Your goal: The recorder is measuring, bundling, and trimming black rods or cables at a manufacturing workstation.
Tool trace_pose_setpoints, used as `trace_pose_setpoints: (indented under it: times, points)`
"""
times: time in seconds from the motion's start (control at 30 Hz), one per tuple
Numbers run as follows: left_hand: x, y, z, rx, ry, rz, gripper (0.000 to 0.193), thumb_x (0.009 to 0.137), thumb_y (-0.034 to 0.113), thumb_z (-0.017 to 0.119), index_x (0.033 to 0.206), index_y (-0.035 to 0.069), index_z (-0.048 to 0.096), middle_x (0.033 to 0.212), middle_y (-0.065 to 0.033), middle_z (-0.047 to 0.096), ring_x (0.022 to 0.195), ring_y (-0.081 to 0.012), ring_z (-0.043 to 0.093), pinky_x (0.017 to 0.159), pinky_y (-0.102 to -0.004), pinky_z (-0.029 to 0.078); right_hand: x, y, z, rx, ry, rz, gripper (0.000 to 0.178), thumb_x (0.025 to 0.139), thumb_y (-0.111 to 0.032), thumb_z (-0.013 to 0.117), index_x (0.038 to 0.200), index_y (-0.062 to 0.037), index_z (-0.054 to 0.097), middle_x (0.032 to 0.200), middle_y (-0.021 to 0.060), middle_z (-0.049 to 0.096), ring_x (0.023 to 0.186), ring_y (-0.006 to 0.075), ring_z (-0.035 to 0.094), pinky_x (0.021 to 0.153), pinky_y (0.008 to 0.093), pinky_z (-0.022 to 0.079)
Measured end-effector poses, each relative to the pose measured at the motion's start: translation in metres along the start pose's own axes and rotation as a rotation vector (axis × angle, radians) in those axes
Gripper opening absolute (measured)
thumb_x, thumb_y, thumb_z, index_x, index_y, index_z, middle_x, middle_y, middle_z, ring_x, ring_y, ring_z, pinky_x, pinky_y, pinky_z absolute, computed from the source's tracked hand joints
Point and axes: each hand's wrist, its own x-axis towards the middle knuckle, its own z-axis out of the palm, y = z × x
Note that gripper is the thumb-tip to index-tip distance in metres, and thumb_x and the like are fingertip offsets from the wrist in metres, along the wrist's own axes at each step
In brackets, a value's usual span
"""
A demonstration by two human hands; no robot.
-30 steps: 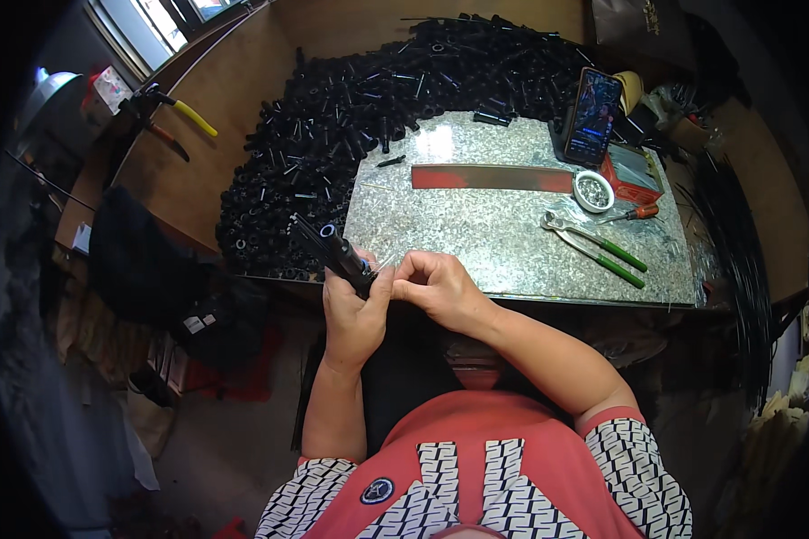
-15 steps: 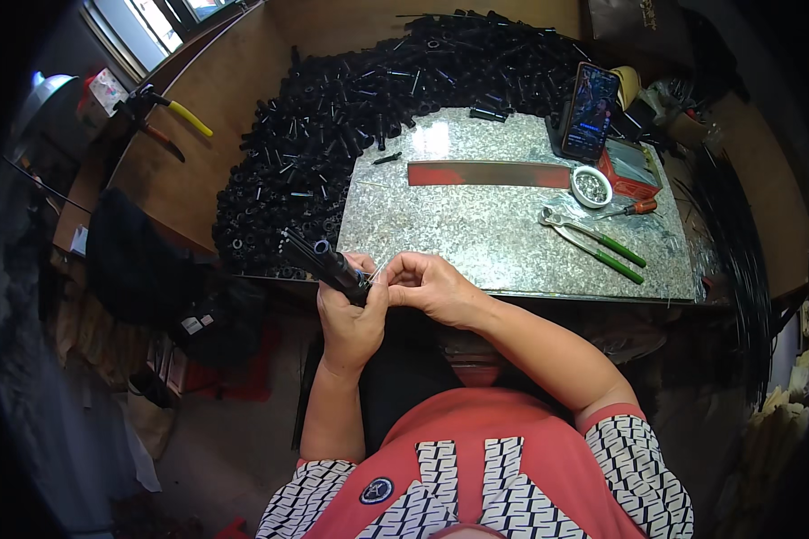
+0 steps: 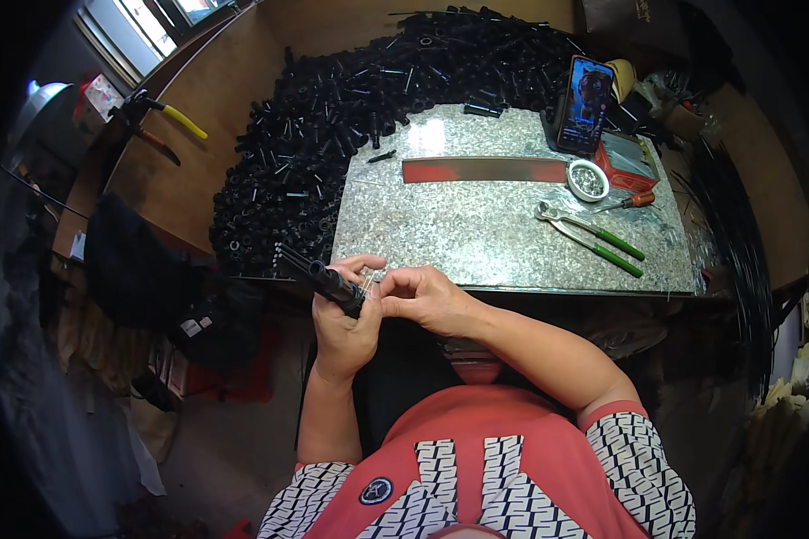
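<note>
My left hand (image 3: 346,331) is wrapped around a black tubular part (image 3: 331,280) together with a few thin black rods (image 3: 295,259) that have pale tips. The tube slants up to the left, over the near left edge of the table; one finger is raised off it. Close against it, thumb and forefinger of my right hand (image 3: 430,303) are pinched together at some thin, pale, wire-like pieces (image 3: 369,284). These cross in front of the tube near my left thumb. How they attach, if at all, is too small to tell.
A large heap of black tubular parts (image 3: 288,180) borders the speckled tabletop (image 3: 458,234). On it lie a flat metal bar (image 3: 485,171), green-handled pincers (image 3: 593,240), a screwdriver (image 3: 634,201) and a white bowl of small bits (image 3: 588,181). A phone (image 3: 588,106) stands behind.
A left-hand finger has lifted and stretched toward the right, and the pale wire-like pieces now show more plainly. Both hands have shifted slightly left in the picture, along with the table.
</note>
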Motion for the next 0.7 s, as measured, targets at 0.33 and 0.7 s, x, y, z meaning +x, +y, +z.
trace_pose_setpoints:
  times: [0.33, 0.7]
  points:
    - [-0.002, 0.012, 0.013, 0.189, -0.121, 0.071, 0.018, 0.082, -0.001, 0.063, 0.091, 0.004, 0.048, 0.117, -0.0226, 0.057, 0.102, -0.0257, 0.058, 0.088, -0.0354, 0.043, -0.061, -0.045, -0.033, -0.314, 0.18, 0.032, 0.039, 0.082, -0.015, 0.072, 0.115, -0.0003, 0.058, 0.106, 0.0109, 0.063, 0.096, 0.0177, 0.062, 0.087, 0.0307, 0.051]
    - [0.009, -0.004, 0.016, -0.486, 0.083, -0.098, 0.014, 0.086, 0.0, 0.062, 0.095, 0.006, 0.054, 0.122, -0.0196, 0.053, 0.078, -0.0166, 0.062, 0.073, -0.0295, 0.052, -0.154, -0.094, -0.145, -1.531, 0.706, -0.045, 0.028, 0.078, -0.018, 0.072, 0.093, 0.0006, 0.057, 0.094, 0.0156, 0.059, 0.093, 0.0328, 0.057, 0.081, 0.0399, 0.047]
